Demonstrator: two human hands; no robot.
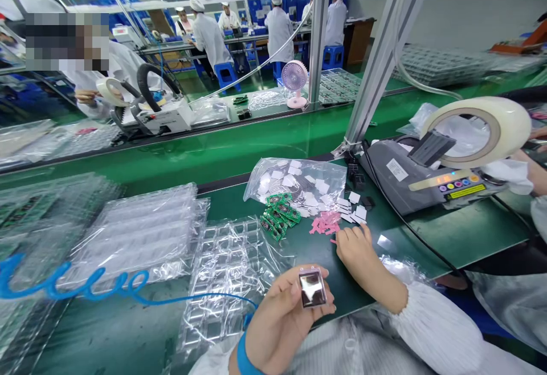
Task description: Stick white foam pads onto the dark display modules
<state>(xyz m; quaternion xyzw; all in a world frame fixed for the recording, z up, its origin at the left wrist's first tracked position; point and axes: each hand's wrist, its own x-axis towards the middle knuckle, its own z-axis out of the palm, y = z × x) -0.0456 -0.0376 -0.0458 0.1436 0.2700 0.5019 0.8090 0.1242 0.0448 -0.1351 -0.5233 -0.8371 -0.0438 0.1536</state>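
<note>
My left hand point(284, 312), with a blue band at the wrist, is closed on a small square display module point(312, 288). Its dark, shiny face is turned up and has a pale pink frame. My right hand point(356, 249) reaches down at the edge of a pile of pink adhesive strips point(325, 223). Its fingers are curled, and their tips are hidden, so what they pinch does not show. Just beyond lie white square-ended pieces point(356, 214). Small green circuit boards point(280, 214) are heaped left of the pink strips.
A clear bag point(273, 178) of white pieces lies behind the boards. Clear blister trays point(226, 272) and stacked trays point(137, 229) cover the left. A coiled blue cord point(98, 284) crosses them. At right stands a tape dispenser point(410, 175) with a black cable. Co-workers stand beyond the green divider point(265, 141).
</note>
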